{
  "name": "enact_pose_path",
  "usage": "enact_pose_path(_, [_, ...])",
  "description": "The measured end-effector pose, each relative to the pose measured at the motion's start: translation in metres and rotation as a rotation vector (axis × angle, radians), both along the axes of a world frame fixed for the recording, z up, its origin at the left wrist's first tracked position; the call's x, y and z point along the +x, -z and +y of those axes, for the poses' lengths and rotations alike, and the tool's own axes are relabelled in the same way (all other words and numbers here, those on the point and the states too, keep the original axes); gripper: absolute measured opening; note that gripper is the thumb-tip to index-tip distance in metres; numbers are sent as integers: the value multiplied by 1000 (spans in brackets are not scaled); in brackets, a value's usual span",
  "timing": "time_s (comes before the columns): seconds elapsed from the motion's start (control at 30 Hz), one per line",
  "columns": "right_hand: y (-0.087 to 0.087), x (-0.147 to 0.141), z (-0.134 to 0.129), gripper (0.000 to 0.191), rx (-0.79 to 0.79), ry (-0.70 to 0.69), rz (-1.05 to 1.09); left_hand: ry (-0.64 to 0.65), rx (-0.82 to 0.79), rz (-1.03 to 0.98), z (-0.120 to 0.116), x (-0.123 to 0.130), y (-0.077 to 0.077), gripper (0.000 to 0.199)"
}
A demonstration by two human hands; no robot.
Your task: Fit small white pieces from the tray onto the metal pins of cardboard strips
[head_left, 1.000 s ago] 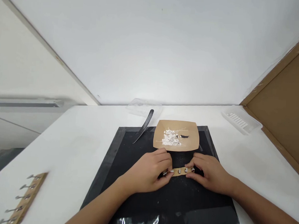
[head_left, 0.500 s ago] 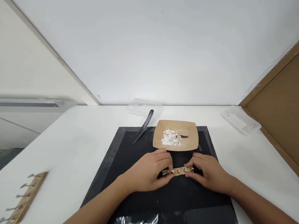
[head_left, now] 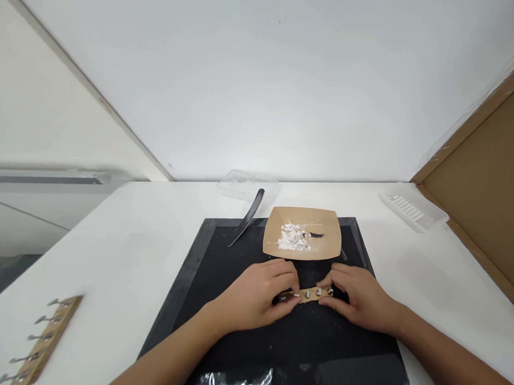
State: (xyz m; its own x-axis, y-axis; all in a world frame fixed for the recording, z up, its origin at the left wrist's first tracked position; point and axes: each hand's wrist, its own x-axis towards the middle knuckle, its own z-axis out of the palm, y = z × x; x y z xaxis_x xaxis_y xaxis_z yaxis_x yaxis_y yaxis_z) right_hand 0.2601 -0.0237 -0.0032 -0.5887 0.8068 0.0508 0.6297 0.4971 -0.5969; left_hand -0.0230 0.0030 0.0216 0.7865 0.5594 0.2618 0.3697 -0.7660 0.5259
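Note:
A short wooden strip (head_left: pixel 303 297) with several small metal posts, some with white bits on them, lies on the black mat (head_left: pixel 318 348). My left hand (head_left: pixel 269 293) is over its left part, thumb and index finger closed on a small white piece (head_left: pixel 297 295) at the second post from the left. At the strip's right end, my right hand (head_left: pixel 357 295) pinches the strip, with thumb on the near side and fingers on the far side. My left fingers partly hide the strip's left end.
Just beyond my hands stands a brown paper tray (head_left: pixel 329 242) holding white fragments and a dark sliver. Curved black tweezers (head_left: pixel 247 216) lie left of it. A clear tray (head_left: pixel 428 216) with white pieces is at right; another wooden strip with metal clips (head_left: pixel 46 342) is at lower left.
My left thumb and index fingertips have closed in around the small white piece, and the hand has shifted very slightly. My right hand stays where it was on the strip.

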Motion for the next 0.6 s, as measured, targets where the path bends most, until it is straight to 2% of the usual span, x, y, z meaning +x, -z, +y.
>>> enact_pose_path(0.23, [2, 1, 1, 21, 6, -6, 0, 37, 11, -16, 3, -1, -4, 9])
enact_pose_path(0.6, [3, 1, 1, 23, 9, -9, -2, 50, -58, -48, 5, -5, -3, 10])
